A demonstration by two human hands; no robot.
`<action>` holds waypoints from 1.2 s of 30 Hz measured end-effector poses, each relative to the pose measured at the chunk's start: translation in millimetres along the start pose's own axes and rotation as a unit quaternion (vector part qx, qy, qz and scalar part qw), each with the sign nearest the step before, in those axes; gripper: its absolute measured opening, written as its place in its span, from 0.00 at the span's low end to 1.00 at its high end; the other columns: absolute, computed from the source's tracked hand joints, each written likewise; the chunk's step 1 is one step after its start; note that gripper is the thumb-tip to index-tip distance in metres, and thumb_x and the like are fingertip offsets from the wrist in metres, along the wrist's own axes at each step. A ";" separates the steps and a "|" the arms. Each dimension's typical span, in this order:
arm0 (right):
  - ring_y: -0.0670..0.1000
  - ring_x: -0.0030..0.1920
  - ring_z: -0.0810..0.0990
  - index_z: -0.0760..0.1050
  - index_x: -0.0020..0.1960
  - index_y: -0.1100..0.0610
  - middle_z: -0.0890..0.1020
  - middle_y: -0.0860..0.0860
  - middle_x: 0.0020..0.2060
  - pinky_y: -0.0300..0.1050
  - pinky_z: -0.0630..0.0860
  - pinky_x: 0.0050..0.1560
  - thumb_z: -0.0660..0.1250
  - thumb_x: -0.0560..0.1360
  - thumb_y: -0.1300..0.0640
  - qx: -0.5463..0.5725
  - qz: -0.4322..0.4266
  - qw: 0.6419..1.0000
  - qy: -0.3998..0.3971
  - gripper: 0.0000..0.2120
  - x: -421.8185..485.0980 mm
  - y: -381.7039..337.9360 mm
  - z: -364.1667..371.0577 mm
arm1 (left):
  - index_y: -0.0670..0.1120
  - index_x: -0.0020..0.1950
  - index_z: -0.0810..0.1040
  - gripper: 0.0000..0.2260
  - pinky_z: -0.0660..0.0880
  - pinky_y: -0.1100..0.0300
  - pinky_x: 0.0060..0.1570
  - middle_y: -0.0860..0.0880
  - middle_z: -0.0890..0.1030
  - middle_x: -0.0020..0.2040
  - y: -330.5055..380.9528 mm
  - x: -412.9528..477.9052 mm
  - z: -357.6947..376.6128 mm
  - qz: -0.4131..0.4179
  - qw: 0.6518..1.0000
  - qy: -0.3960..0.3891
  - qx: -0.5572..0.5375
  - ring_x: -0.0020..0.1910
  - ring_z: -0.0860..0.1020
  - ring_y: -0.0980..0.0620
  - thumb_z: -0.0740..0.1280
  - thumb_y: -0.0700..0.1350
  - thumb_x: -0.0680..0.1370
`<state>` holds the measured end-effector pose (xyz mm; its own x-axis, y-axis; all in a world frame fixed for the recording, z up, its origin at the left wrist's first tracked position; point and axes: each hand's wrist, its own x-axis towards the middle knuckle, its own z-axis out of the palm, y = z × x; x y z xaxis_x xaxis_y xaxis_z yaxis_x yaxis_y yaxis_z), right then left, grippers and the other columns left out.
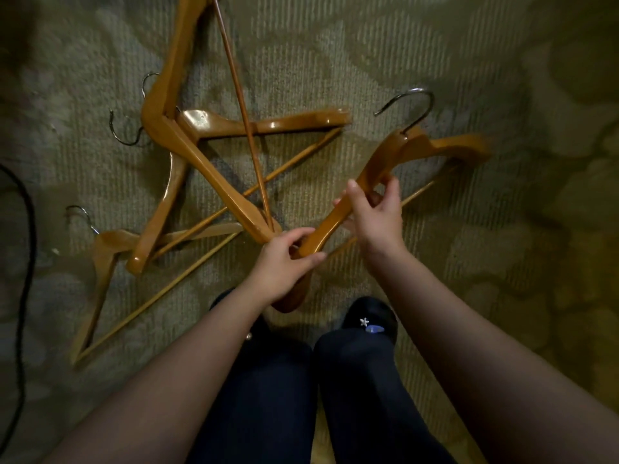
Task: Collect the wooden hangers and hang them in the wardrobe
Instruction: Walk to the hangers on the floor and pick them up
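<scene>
**A:** Collection step, down on the carpet. No wardrobe in sight from where I stand.

**B:** Hands?

**A:** The right hand is wrapped round the sloping shoulder of a raised hanger, fingers curled over it. The left hand is curled round the same hanger's near end, low and close to the feet. Another wooden end shows beneath the left hand. Whether that one is gripped too, I cannot tell.

**B:** One in the hands, or two?

**A:** It looks doubled up by the steel hook, but it is blurred and I am not sure. The hook points far and right.

**B:** The rest?

**A:** There is a loose pile to the left, at least three crossed over one another, with hooks towards the left. One flat hanger lies near left, partly under the pile. The pile's near tip sits just beside the left hand.

**B:** Anything in the way?

**A:** A black cable runs down the left edge, apart from the pile.

**B:** Next move?

**A:** My judgement: pass the raised hanger into one hand to free the other, then reach left. The pile is interlocked, bars threaded through frames, so it wants lifting from the top piece and not dragging. All hooks should be turned one way before carrying. Most of the task is still ahead.
</scene>
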<state>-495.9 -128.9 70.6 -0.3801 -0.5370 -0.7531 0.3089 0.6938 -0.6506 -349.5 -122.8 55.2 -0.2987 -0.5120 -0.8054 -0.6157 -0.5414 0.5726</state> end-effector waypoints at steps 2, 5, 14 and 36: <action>0.49 0.47 0.81 0.56 0.72 0.51 0.77 0.55 0.56 0.49 0.80 0.53 0.61 0.78 0.56 0.017 0.002 1.000 0.018 0.25 4.1 -12.7 9.2 | 0.51 0.63 0.74 0.14 0.74 0.62 0.50 0.51 0.78 0.52 9.8 0.6 -6.1 -0.001 0.999 0.006 -0.038 0.52 0.77 0.53 0.64 0.50 0.77; 0.48 0.46 0.80 0.52 0.74 0.49 0.76 0.53 0.57 0.52 0.79 0.55 0.58 0.80 0.57 0.036 0.017 0.999 0.030 0.26 13.4 -21.1 25.7 | 0.51 0.58 0.74 0.11 0.76 0.60 0.49 0.48 0.75 0.58 10.5 11.5 -16.1 0.000 0.988 0.153 -0.030 0.53 0.77 0.52 0.61 0.52 0.78; 0.49 0.51 0.81 0.57 0.72 0.55 0.72 0.54 0.65 0.41 0.78 0.53 0.60 0.79 0.61 -0.051 -0.014 0.998 0.017 0.24 36.7 3.8 29.3 | 0.54 0.73 0.54 0.30 0.72 0.46 0.61 0.43 0.69 0.70 -6.0 63.8 -71.4 -0.170 0.886 0.369 -0.222 0.62 0.75 0.42 0.67 0.48 0.76; 0.51 0.44 0.80 0.67 0.63 0.53 0.78 0.52 0.44 0.44 0.76 0.42 0.61 0.78 0.61 -0.077 0.057 0.993 -0.075 0.15 -45.2 -38.6 -34.0 | 0.47 0.40 0.77 0.05 0.75 0.67 0.26 0.53 0.77 0.29 33.3 -46.3 -91.0 -0.133 0.818 0.186 -0.528 0.25 0.76 0.60 0.67 0.46 0.75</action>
<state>-520.3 -115.1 133.1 -0.2120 -0.5085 -0.8346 0.2018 0.8128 -0.5465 -289.8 -177.8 125.5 0.1057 -0.3442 -0.9329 0.4091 -0.8401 0.3563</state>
